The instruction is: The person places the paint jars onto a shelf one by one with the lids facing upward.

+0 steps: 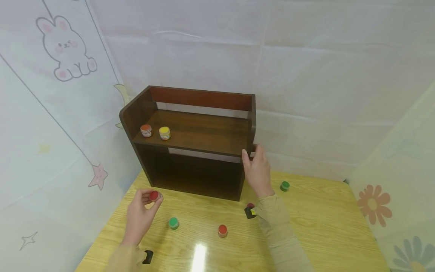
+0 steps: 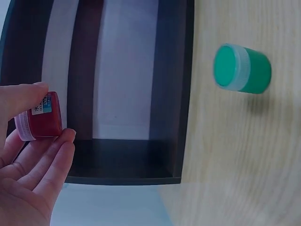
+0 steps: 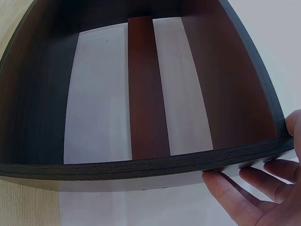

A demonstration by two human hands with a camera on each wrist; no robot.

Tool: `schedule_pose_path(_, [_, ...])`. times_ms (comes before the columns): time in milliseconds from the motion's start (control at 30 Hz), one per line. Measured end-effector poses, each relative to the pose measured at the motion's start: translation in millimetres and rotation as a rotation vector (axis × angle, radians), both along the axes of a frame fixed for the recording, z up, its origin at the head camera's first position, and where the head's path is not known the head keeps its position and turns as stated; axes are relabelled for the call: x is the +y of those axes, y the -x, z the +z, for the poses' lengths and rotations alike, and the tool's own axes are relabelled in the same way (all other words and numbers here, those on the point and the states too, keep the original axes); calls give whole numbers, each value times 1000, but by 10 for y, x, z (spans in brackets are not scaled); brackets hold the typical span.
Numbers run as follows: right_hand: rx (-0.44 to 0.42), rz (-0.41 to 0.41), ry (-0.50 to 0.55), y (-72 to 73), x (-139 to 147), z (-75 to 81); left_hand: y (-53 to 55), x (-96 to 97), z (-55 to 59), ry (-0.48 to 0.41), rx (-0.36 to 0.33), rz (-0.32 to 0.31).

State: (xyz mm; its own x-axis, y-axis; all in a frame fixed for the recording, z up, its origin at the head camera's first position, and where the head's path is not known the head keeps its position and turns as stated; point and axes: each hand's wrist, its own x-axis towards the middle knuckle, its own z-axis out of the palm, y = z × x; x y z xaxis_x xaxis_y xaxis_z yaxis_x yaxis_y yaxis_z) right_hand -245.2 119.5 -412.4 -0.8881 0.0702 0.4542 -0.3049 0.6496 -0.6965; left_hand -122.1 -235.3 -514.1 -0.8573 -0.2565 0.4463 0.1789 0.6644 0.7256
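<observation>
My left hand (image 1: 141, 216) pinches a small dark red paint jar (image 1: 154, 195) between thumb and fingers, just in front of the shelf's lower left corner. In the left wrist view the jar (image 2: 47, 115) lies sideways with part of its label showing. My right hand (image 1: 259, 173) grips the right side panel of the dark brown two-tier shelf (image 1: 204, 134). Its thumb is at the front edge, and the fingers (image 3: 230, 195) lie along the panel's outer face. On the upper board, toward the left, stand an orange-capped jar (image 1: 146, 130) and a yellow-capped jar (image 1: 164, 133).
On the wooden table (image 1: 323, 219) in front of the shelf stand a light green jar (image 1: 173, 223) and a red jar (image 1: 222, 231). A dark green jar (image 1: 284, 186) stands right of the shelf. A magenta jar (image 1: 250, 206) is partly hidden beside the right wrist. White cloth hangs behind.
</observation>
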Motion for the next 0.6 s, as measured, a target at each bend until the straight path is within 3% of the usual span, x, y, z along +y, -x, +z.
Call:
schedule_pose_path(267, [19, 8, 4, -9, -2, 12, 27, 63, 108, -11, 28, -16])
schedule_pose_path(500, [28, 5, 7, -10, -6, 11, 68, 86, 170, 60, 89, -30])
schedule_pose_path(600, [9, 8, 15, -5, -5, 3, 83, 102, 196, 52, 104, -47])
